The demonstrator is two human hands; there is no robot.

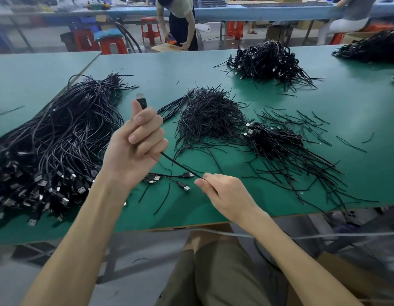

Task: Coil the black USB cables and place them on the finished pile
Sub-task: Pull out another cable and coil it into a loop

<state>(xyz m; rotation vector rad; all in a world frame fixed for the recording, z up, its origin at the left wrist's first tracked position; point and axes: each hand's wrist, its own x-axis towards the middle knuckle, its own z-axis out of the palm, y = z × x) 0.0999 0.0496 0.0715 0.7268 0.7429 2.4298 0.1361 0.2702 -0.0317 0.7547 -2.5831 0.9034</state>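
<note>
- The cable (180, 165) runs taut above the green table (324, 111), between both hands.
- Left hand (134, 149) is curled round its plug end, raised.
- Right hand (222, 191) pinches it lower down.

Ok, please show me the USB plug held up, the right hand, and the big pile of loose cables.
USB plug (141, 102): head view, on its black housing above the fingertips.
right hand (227, 193): head view, on its back.
big pile of loose cables (59, 133): head view, on the wires near its middle.
</note>
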